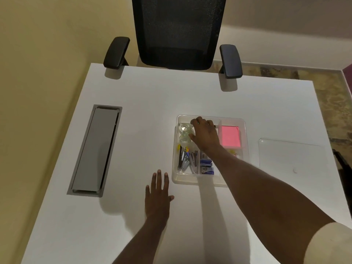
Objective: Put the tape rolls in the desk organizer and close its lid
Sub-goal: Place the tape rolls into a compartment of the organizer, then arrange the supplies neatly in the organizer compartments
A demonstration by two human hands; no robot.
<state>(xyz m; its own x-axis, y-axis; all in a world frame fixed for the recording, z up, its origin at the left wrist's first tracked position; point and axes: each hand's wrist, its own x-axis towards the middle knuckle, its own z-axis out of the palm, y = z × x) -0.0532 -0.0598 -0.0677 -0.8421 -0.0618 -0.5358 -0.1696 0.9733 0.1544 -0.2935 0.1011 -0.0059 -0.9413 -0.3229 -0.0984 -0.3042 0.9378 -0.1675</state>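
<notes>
The right hand [205, 134] reaches into the clear desk organizer [242, 122], fingers curled beside the tape rolls [184, 132] in its far-left compartment. The left hand [157, 195] lies flat on the white desk [152, 96]. The clear lid [289, 155] rests to the organizer's right.

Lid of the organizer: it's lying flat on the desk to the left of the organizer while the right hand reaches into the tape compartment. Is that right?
Not quite. The head view shows the clear lid lying flat on the desk to the right of the organizer, not the left. The rest holds: the right hand reaches into the far-left compartment with the tape rolls.
</notes>
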